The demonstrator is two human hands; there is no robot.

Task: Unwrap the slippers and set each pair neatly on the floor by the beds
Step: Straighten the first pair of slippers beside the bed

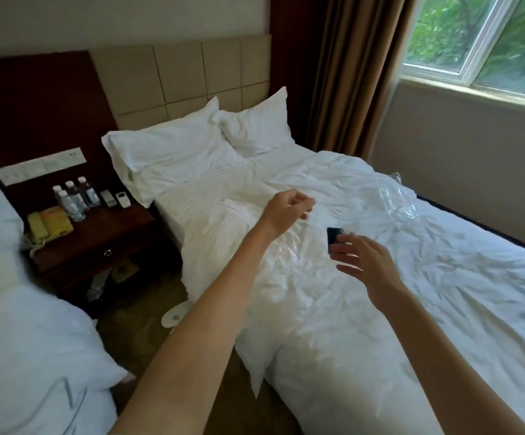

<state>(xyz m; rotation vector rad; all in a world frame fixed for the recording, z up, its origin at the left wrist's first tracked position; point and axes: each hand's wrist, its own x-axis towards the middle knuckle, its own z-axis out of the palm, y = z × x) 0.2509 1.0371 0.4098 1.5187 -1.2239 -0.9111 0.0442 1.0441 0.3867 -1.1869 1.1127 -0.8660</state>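
My left hand (289, 208) hovers over the middle of the right bed (443, 309) with its fingertips curled together. Crinkled clear wrapper film (284, 254) glints just below its wrist; I cannot tell whether the fingers pinch it. My right hand (360, 262) is lower and to the right, fingers spread, its thumb and fingertips on a small dark object (335, 240). A second loose clear wrapper (400, 199) lies on the duvet near the far edge. One white slipper (176, 315) shows on the floor between the beds, partly hidden by my left arm.
A dark nightstand (104, 240) between the beds carries several water bottles (72, 196), a yellow telephone (39, 229) and remotes (115, 197). The left bed (19, 340) fills the lower left. Pillows (176, 152) lean on the headboard; a curtain (349, 73) and a window (490, 42) stand beyond.
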